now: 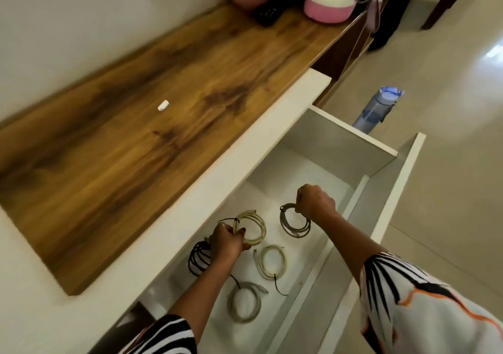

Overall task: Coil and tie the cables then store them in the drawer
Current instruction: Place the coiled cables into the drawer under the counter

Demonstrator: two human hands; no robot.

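Down in the open white drawer, both arms reach forward from striped sleeves, wrists bent downward. The left hand curls its fingers round the rim of a cream coiled cable, with a black coil just beside its wrist, perhaps also caught in that grasp. The right hand, knuckles up, pinches a grey coil. Two more tied coils, one cream and one grey, lie flat on the drawer floor between the forearms.
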